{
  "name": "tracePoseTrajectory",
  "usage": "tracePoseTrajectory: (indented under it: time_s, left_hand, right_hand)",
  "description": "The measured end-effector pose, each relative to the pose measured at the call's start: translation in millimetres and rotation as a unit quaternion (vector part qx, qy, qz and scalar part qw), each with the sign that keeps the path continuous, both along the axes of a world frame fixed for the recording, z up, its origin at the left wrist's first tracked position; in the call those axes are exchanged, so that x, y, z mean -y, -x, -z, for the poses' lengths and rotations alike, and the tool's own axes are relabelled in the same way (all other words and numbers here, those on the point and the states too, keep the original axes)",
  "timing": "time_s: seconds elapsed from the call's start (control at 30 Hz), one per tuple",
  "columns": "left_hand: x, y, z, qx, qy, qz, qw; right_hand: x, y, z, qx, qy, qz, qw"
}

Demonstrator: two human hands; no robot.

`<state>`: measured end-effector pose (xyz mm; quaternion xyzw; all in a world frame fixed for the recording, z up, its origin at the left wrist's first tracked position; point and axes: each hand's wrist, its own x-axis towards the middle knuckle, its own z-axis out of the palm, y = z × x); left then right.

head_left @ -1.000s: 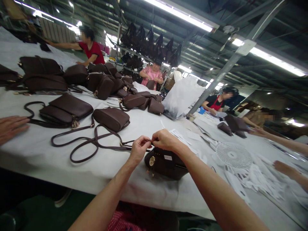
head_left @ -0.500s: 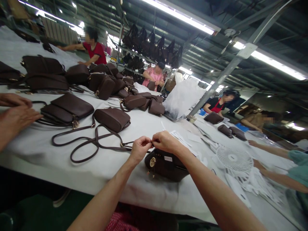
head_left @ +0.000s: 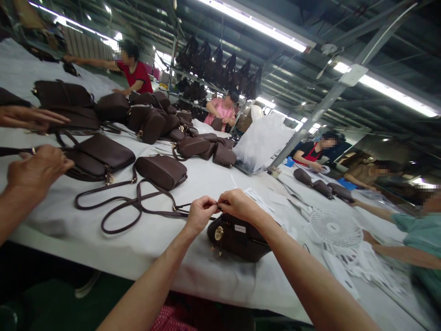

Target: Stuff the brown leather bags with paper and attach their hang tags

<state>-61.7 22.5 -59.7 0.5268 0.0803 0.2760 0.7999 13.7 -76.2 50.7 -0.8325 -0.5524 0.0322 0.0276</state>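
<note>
A dark brown handbag (head_left: 253, 246) stands on the white-covered table close in front of me, with a round gold emblem (head_left: 218, 232) and a small white label (head_left: 240, 228). Above its left end, my left hand (head_left: 201, 214) and my right hand (head_left: 241, 205) pinch a small dark piece between their fingertips, which nearly touch. It looks like part of the thin brown strap (head_left: 156, 212), which runs in from the left; fingers hide most of it. My right wrist and forearm cover the bag's upper right side.
Left of me a co-worker's hands (head_left: 39, 172) work at another brown bag (head_left: 103, 156). One more bag (head_left: 161, 171) lies beside the looped strap, with a heap of bags (head_left: 148, 122) behind. A white fan (head_left: 336, 227) and a co-worker in green (head_left: 422, 234) are at right.
My hands and the handbag stay almost where they were. At left, the co-worker's hands have moved apart, one up toward the bags behind. The co-worker in green has leaned further into view.
</note>
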Motion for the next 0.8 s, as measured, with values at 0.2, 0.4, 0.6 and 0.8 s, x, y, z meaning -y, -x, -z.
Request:
tracePoseTrajectory:
  time_s: [0.2,0.4,0.6,0.8]
  left_hand:
    - [-1,-3,1.9,-0.001,-0.04,-0.018,0.999]
    - [1,-7,2.7,-0.008,-0.062,-0.037,0.997]
    - [2,-8,7.4,0.006,-0.082,-0.03,0.996]
    - [2,-6,7.6,0.008,-0.129,-0.049,0.99]
  right_hand:
    - [-2,-4,13.0,0.042,-0.003,-0.009,0.999]
    - [-2,-2,14.6,0.051,-0.004,0.015,0.999]
    - [-2,2,8.5,0.018,-0.001,0.032,0.999]
    - [-2,4,4.2,-0.005,0.008,0.041,0.999]
